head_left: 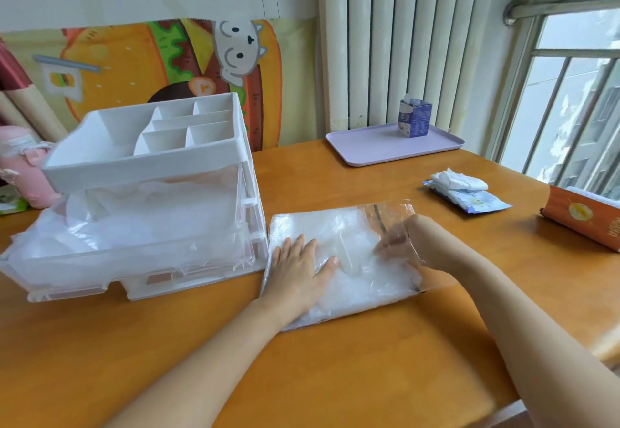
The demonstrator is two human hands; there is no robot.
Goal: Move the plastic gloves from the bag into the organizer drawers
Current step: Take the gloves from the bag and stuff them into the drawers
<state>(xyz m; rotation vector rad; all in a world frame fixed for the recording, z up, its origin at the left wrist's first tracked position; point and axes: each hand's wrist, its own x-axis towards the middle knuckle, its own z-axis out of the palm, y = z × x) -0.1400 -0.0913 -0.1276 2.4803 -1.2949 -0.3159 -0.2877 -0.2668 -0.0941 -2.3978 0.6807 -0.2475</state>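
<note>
Entry: bag (pixel 385 207) of gloves (pixel 352 293), at 3 o'clock of the part-filled drawers (pixel 134 259). Left hand (pixel 298 266) flat, fingers straight, pinning the bag against sliding; right hand (pixel 396 243) inside its mouth, whether grasping I cannot tell

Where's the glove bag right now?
Head view: the bag lies flat on the table, just right of the organizer, left hand pressing it, right hand inside its open end.
</note>
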